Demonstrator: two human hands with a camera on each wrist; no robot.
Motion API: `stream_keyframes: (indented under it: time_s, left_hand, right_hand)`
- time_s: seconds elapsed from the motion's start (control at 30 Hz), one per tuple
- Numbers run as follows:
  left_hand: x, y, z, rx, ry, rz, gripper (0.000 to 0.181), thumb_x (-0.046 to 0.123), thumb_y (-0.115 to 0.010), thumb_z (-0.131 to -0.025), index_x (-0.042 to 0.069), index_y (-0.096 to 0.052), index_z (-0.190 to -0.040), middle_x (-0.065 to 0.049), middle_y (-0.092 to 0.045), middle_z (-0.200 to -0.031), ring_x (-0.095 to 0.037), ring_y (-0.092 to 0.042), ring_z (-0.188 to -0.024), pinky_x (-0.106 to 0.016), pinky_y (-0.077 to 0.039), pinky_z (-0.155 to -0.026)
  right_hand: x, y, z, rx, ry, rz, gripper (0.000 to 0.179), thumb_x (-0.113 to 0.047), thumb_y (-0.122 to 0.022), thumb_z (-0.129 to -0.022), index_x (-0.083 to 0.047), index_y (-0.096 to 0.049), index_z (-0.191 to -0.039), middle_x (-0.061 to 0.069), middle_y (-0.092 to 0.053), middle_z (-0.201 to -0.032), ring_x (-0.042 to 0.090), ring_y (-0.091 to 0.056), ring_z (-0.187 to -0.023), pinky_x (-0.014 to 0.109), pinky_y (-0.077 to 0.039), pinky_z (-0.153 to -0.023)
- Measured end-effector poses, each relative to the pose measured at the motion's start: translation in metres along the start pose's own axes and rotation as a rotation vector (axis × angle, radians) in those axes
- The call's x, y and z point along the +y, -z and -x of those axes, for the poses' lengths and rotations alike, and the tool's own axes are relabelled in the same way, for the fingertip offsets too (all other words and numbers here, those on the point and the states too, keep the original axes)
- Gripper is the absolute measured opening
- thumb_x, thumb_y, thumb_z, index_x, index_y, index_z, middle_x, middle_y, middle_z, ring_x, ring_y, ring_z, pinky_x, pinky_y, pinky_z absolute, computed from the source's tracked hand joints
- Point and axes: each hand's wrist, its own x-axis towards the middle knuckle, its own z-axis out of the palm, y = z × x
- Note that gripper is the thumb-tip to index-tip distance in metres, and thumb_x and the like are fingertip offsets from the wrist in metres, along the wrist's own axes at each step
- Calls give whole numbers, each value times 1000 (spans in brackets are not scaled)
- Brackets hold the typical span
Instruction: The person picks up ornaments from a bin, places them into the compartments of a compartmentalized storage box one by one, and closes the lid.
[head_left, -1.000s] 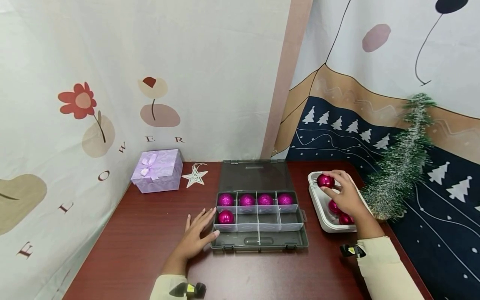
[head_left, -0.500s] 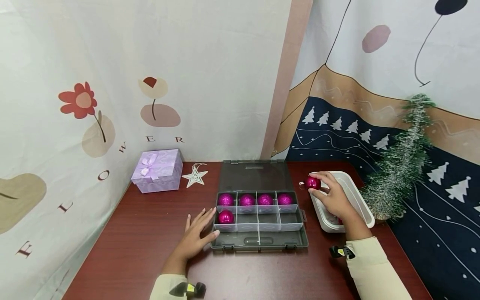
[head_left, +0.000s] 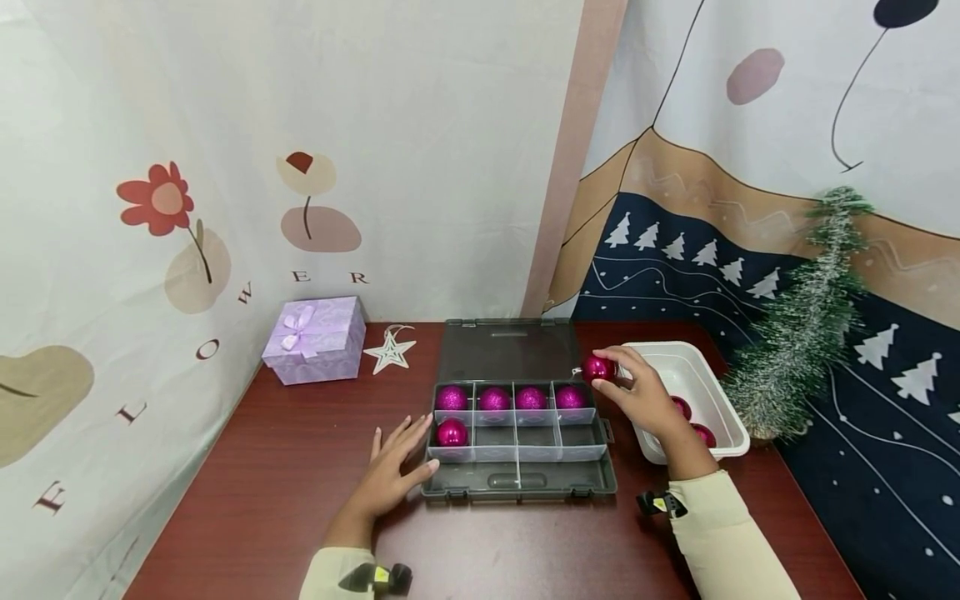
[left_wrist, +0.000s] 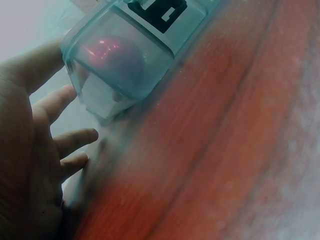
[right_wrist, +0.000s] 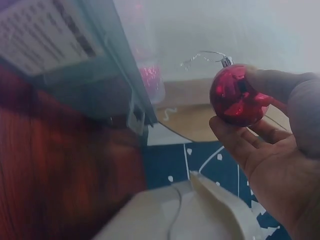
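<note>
A shiny magenta Christmas bauble [head_left: 598, 367] with a silver cap and string is pinched between the thumb and fingers of my right hand [head_left: 643, 398], in the air between the organizer box and the white tub. In the right wrist view the held bauble [right_wrist: 237, 95] shows its cap pointing up. My left hand [head_left: 392, 475] lies with spread fingers against the left side of the clear grey organizer box [head_left: 521, 477], whose lid stands folded back. Glittery baubles [head_left: 493, 400] fill the back row of compartments; one shiny bauble [head_left: 452, 433] sits front left in the second row.
The white tub [head_left: 731, 417] on the right holds shiny baubles [head_left: 702, 434]. Behind it stands a small frosted tinsel tree [head_left: 806, 333]. A lilac gift box [head_left: 318, 342] and a white star ornament [head_left: 390, 353] are at the back left, before the curtain.
My right hand has carried the bauble left, out from over the white tub toward the organizer box's back right corner. The left hand has stayed in place.
</note>
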Motion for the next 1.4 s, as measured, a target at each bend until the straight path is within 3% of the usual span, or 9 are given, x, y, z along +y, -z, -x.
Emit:
stream_keyframes:
  time_s: [0.3, 0.5, 0.8, 1.17, 1.4]
  left_hand:
    - [1, 1, 0, -5, 5, -8, 76, 38, -74, -99, 18, -47, -167, -18, -50, -170, -53, -36, -161, -89, 4, -122]
    - [2, 1, 0, -1, 3, -3, 76, 38, -74, -99, 17, -48, -166, -19, -50, -169, -54, -36, -160, -89, 4, -122]
    - [3, 1, 0, 2, -3, 7, 75, 37, -74, -99, 16, -48, -166, -20, -49, -169, -55, -37, -159, -90, 5, -121]
    - [4, 3, -1, -6, 9, -2, 76, 37, -74, -99, 15, -47, -167, -19, -49, -170, -55, -36, -160, -89, 4, -122]
    - [4, 2, 0, -2, -6, -5, 76, 38, -74, -99, 15, -48, -166, -21, -50, -169, -56, -36, -160, -90, 4, -121]
  right_hand:
    - [-6, -19, -4, -26, 57, -8, 45, -6, -77, -100, -5, -67, -145, 20, -64, -143, 39, -67, -127, 59, -56, -107]
    - [-12, -34, -7, -66, 61, -80, 47, -4, -78, -100, -4, -67, -145, 22, -63, -144, 43, -66, -131, 57, -54, -110]
    - [-24, -56, -9, -76, 91, -72, 47, -6, -80, -98, -6, -69, -143, 20, -66, -144, 42, -68, -128, 57, -62, -102]
    - [-40, -79, -10, -163, 103, -92, 46, -6, -78, -99, -8, -68, -144, 18, -65, -147, 41, -66, -133, 59, -61, -105]
    - [-47, -94, -9, -231, 153, -53, 44, -6, -78, -100, -8, -69, -143, 16, -67, -146, 36, -67, -134, 56, -61, -108]
